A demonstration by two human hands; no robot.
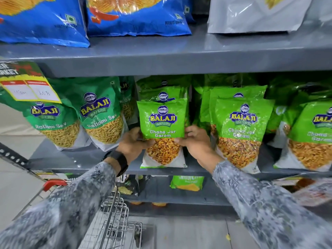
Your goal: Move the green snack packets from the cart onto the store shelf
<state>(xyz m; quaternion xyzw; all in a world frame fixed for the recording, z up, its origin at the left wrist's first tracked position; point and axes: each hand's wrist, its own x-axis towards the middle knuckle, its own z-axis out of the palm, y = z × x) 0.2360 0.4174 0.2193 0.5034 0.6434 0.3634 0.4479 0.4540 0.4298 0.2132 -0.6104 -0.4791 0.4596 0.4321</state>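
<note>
Two hands grip one light green packet marked Chana Jor Garam, and I see it standing upright at the front edge of the grey store shelf. My left hand is closed on the packet's left edge at about mid height, thumb laid over the front. My right hand clasps the right edge the same way, fingers curled behind. The packet's white bottom rests on the shelf board, and more packets of the same kind stand directly behind it. Just to the right, a second row of the same light green packets leans forward. To the left stand darker green Ratlami Sev packets, with a yellow price tag hanging over the leftmost one. On the shelf above sit blue chip bags and a grey pouch. Near me, at lower left, the wire cart with its red handle end stands under my left sleeve. A dark wristband circles the left wrist.
</note>
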